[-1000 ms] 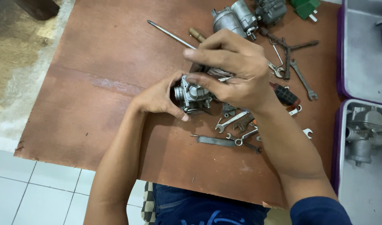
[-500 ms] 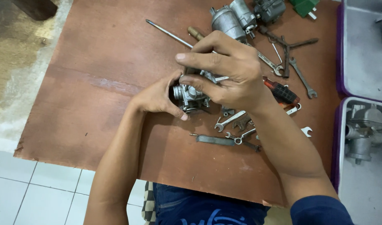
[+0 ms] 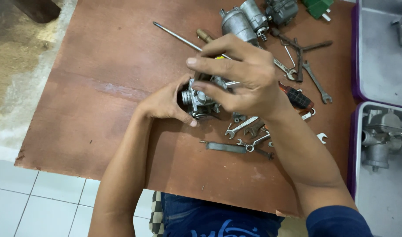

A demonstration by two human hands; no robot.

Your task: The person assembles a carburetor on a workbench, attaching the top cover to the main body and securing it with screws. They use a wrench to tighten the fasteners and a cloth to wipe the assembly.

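Observation:
A small grey metal carburetor (image 3: 200,102) rests on the brown wooden board (image 3: 104,87) near its middle. My left hand (image 3: 166,103) grips the carburetor from its left side, thumb under it. My right hand (image 3: 240,77) hovers over the carburetor's top, fingers curled and pinching at a part on its upper side; what the fingertips hold is hidden. Several small wrenches (image 3: 242,127) lie just below my right hand.
A long screwdriver (image 3: 177,37) lies at the back. More grey engine parts (image 3: 249,19) and wrenches (image 3: 315,81) sit at the far right of the board. Two purple-edged trays (image 3: 353,131) at the right hold metal parts. Tiled floor lies below the board's near edge.
My right hand has shifted slightly over the carburetor, its fingers closing nearer the top. My left hand keeps its grip; the carburetor has barely moved.

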